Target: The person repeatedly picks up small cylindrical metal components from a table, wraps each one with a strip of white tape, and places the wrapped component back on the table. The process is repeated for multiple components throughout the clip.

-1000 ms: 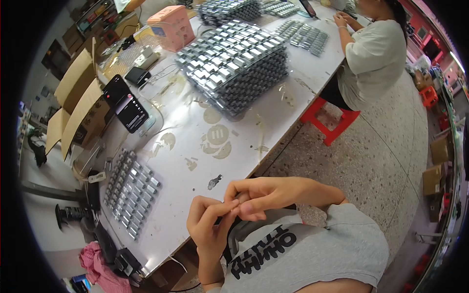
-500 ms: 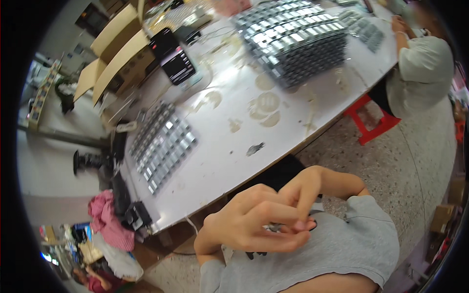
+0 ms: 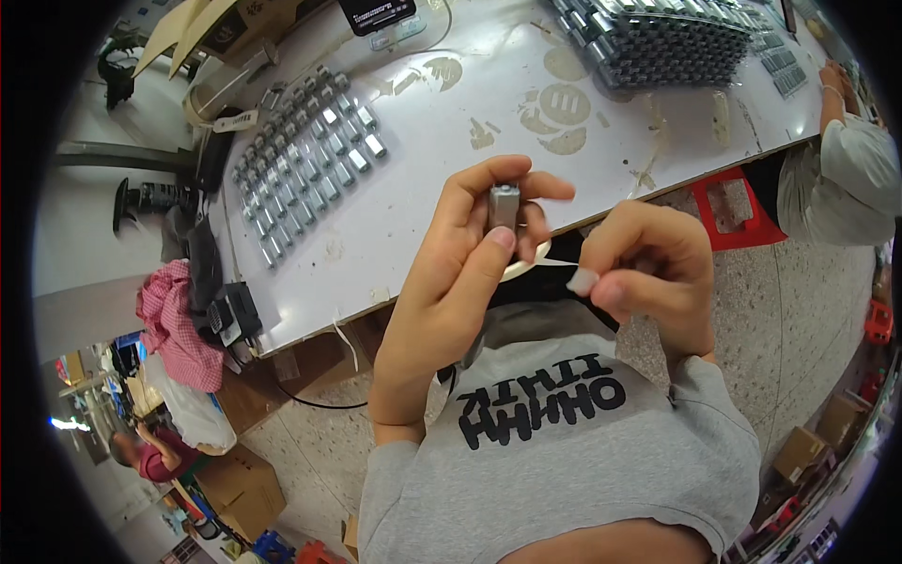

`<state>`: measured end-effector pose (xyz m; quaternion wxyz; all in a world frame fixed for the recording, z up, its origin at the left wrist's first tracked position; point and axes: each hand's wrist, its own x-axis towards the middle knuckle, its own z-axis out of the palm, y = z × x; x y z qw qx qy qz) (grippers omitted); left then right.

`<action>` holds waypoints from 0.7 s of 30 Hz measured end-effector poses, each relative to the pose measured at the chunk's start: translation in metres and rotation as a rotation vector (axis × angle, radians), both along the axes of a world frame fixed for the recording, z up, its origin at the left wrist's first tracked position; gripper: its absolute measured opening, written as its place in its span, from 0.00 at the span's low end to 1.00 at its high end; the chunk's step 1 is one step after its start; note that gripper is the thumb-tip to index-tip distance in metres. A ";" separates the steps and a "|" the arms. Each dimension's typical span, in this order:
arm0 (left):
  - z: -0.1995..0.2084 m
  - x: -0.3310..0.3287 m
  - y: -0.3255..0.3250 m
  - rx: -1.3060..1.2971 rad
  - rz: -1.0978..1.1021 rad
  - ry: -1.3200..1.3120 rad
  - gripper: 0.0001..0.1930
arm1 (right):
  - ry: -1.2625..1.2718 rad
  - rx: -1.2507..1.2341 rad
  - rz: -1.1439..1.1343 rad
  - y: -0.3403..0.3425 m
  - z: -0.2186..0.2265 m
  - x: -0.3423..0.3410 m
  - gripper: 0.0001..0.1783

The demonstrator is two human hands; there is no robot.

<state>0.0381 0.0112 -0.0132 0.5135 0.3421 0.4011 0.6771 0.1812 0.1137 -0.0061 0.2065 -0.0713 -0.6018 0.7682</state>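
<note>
My left hand (image 3: 451, 273) grips a small silver rectangular case (image 3: 505, 209) upright between thumb and fingers, above the table's near edge. Its shape resembles a lighter, but I cannot be sure of the kind. To its right, my right hand (image 3: 653, 258) pinches a small whitish piece (image 3: 582, 281) between thumb and forefinger. A pale, curved, ring-like thing (image 3: 528, 265) shows just below my left fingers, and a thin white strip runs from it toward the right hand. Whether the ring hangs from the left hand is hidden.
Rows of similar silver cases (image 3: 310, 160) lie on the white table (image 3: 404, 226) at left. A tall stack of them (image 3: 667, 52) stands at the far right, near a co-worker's sleeve (image 3: 855, 164) and a red stool (image 3: 738, 211). A black device (image 3: 233, 315) sits at the left corner.
My hands have moved apart and up toward the table edge. The silver case and the whitish piece now show plainly. The view has shifted, so the table sits higher in it.
</note>
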 end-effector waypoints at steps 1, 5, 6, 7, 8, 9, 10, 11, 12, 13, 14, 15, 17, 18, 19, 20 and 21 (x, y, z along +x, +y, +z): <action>0.000 -0.001 -0.001 -0.010 -0.023 0.068 0.19 | -0.006 0.027 -0.013 -0.001 0.001 -0.004 0.03; 0.000 0.006 -0.010 -0.039 0.080 0.056 0.20 | -0.057 0.126 -0.008 0.001 -0.001 -0.019 0.04; 0.004 0.007 -0.014 -0.046 0.089 0.053 0.21 | -0.047 0.131 -0.005 0.001 -0.004 -0.023 0.04; 0.005 0.008 -0.016 -0.053 0.098 0.050 0.22 | -0.038 0.136 -0.002 0.001 -0.006 -0.025 0.04; 0.004 0.010 -0.017 -0.044 0.161 0.019 0.22 | -0.090 0.133 0.020 0.002 -0.002 -0.025 0.04; 0.004 0.009 -0.017 -0.026 0.145 0.064 0.22 | -0.105 0.116 0.037 0.004 0.004 -0.024 0.04; 0.004 0.005 -0.017 -0.008 0.128 0.109 0.22 | -0.120 0.099 0.053 0.006 0.010 -0.023 0.04; 0.004 0.003 -0.016 0.011 0.110 0.154 0.21 | -0.136 0.082 0.068 0.007 0.012 -0.022 0.04; 0.003 0.004 -0.017 0.046 0.170 0.137 0.22 | -0.119 0.059 0.062 0.006 0.012 -0.024 0.04; 0.004 0.004 -0.018 0.042 0.188 0.153 0.22 | -0.104 0.036 0.054 0.005 0.011 -0.026 0.04; 0.005 0.004 -0.020 0.038 0.206 0.169 0.23 | -0.088 0.013 0.046 0.003 0.010 -0.028 0.05; 0.005 0.004 -0.019 0.037 0.213 0.186 0.23 | -0.080 -0.005 0.025 0.001 0.009 -0.030 0.05; 0.002 0.003 -0.017 0.059 0.236 0.289 0.23 | -0.079 -0.025 0.000 -0.001 0.006 -0.030 0.05; 0.001 0.002 -0.017 0.069 0.252 0.342 0.23 | -0.086 -0.028 0.002 -0.001 0.006 -0.031 0.05; 0.000 0.002 -0.016 0.078 0.267 0.413 0.25 | -0.108 -0.014 0.021 0.001 0.009 -0.031 0.05; 0.000 0.002 -0.015 0.086 0.281 0.483 0.27 | -0.131 0.000 0.039 0.002 0.010 -0.030 0.05; 0.000 0.003 -0.015 0.083 0.297 0.522 0.28 | -0.140 0.016 0.054 0.003 0.010 -0.031 0.05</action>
